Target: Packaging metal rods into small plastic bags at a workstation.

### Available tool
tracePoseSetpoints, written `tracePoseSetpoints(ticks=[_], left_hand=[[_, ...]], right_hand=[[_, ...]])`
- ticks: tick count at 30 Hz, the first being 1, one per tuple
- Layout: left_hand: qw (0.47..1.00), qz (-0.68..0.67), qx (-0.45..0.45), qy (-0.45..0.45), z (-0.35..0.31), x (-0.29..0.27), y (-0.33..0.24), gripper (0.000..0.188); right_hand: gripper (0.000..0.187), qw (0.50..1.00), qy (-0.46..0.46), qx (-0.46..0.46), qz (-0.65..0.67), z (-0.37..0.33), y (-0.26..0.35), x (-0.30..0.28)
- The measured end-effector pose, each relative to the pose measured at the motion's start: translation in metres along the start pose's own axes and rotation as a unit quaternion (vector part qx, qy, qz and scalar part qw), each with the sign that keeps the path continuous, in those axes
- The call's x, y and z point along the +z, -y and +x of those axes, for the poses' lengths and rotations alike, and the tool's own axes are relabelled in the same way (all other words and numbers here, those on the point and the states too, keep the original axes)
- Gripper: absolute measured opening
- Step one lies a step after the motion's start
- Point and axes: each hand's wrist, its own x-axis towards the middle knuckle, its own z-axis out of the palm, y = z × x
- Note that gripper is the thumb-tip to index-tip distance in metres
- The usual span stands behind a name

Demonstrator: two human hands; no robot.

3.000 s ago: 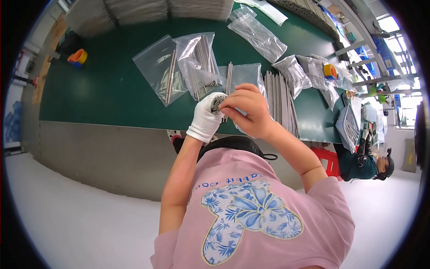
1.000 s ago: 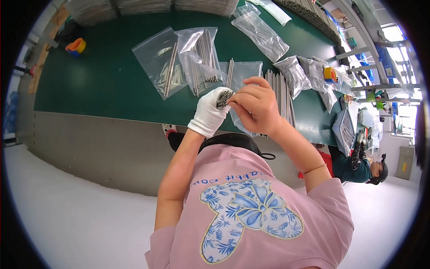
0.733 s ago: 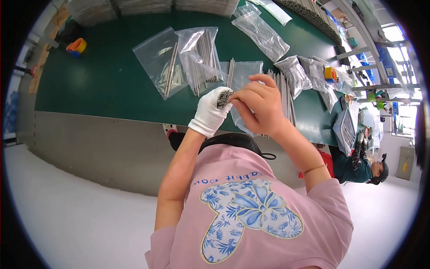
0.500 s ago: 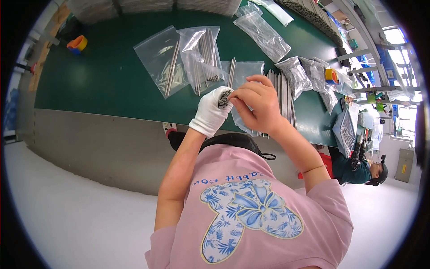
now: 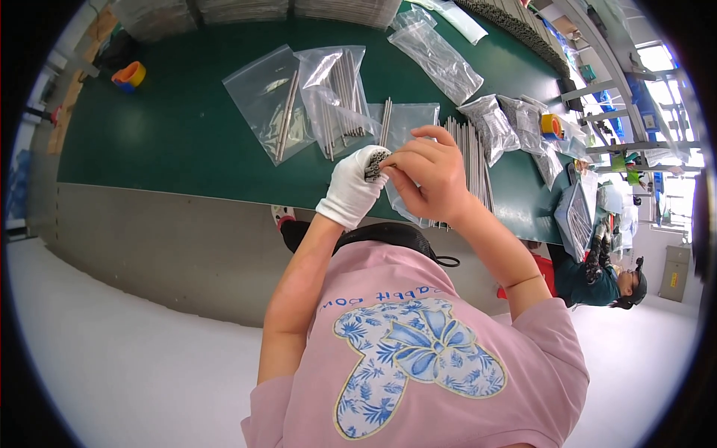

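My left hand (image 5: 354, 188), in a white glove, is closed around a bundle of thin metal rods (image 5: 375, 168), whose cut ends face me. Bare, my right hand (image 5: 429, 168) pinches at the edge of those ends with thumb and forefinger, apparently on one metal rod; the fingertips partly cover it. Beyond the hands lie clear plastic bags: a left bag (image 5: 258, 89) with a few rods on it, and a middle bag (image 5: 317, 63) with several rods. Just right of my right hand, a row of loose rods (image 5: 472, 153) lies on the green table (image 5: 179, 149).
Filled plastic bags (image 5: 489, 127) and a long clear bag (image 5: 437, 60) lie to the right. Orange-and-blue tape (image 5: 129, 76) sits at the far left, a yellow tape roll (image 5: 552, 125) at the right. A blue tray (image 5: 573, 216) stands near a co-worker (image 5: 601, 280) at the table's right end.
Almost nothing differs. My left hand has turned very slightly, so the rod ends face me a little more; the right hand keeps its pinch.
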Motion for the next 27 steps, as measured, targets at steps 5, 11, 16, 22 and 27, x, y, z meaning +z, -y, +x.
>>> tracePoseSetpoints(ticks=[5, 11, 16, 22, 27], left_hand=[[1.000, -0.011, -0.003, -0.005, 0.0000, 0.0006, -0.0020, 0.016], [1.000, -0.005, 0.002, -0.004, -0.0003, 0.0002, 0.0006, 0.016], [1.000, -0.005, 0.022, 0.008, 0.0007, 0.0003, 0.0037, 0.019], [1.000, -0.008, 0.008, 0.015, 0.0007, 0.0036, 0.0031, 0.020], [1.000, -0.002, -0.010, -0.002, 0.0022, 0.0045, -0.0031, 0.017]], right_hand=[[0.007, 1.000, 0.000, 0.012, 0.008, 0.0049, -0.0023, -0.0004], [0.009, 1.000, 0.013, 0.010, 0.022, 0.0031, -0.0024, 0.0026], [0.008, 0.999, 0.031, -0.022, -0.009, 0.0068, 0.0010, 0.0009], [0.007, 0.999, 0.019, -0.021, -0.019, 0.0076, 0.0006, 0.0003], [0.006, 1.000, -0.025, 0.011, 0.012, 0.0041, -0.0043, -0.0058]])
